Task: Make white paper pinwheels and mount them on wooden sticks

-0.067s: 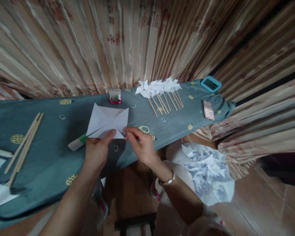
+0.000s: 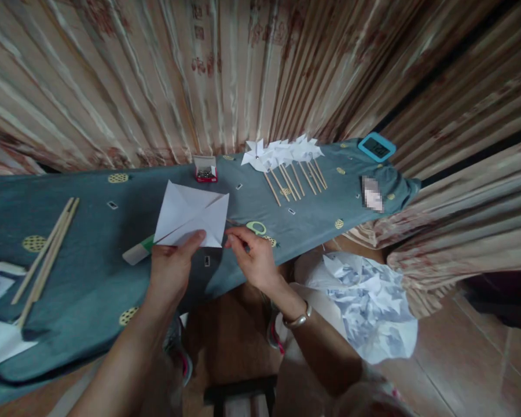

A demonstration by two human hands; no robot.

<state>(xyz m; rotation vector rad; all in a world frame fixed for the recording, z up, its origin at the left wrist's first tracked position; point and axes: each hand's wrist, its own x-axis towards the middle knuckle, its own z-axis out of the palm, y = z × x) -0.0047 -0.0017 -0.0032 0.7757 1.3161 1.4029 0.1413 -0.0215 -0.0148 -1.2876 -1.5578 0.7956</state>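
Observation:
My left hand (image 2: 173,269) grips a square white sheet of paper (image 2: 189,211) along its near edge, thumb on top. Slits run in from the paper's corners toward its middle. Just off the sheet's lower right corner is my right hand (image 2: 254,258), thumb and fingers pinched together; whatever they hold, if anything, is too small to make out. Behind those fingers lies a light green ring-shaped handle (image 2: 256,227), like that of scissors, partly hidden. A green and white flat object (image 2: 138,250) sticks out from under the paper's left side.
Beyond the paper stands an open red box of small metal pins (image 2: 205,172). White paper pinwheels (image 2: 282,155) on sticks lie in a row. Wooden sticks (image 2: 47,249) rest at left. A blue digital timer (image 2: 377,147) sits far right; a bag of white paper pieces (image 2: 369,307) is below the table.
My right hand's fingertips have moved slightly right, from the sheet's lower right corner to just beside it. The left hand keeps its hold. The view has shifted a little.

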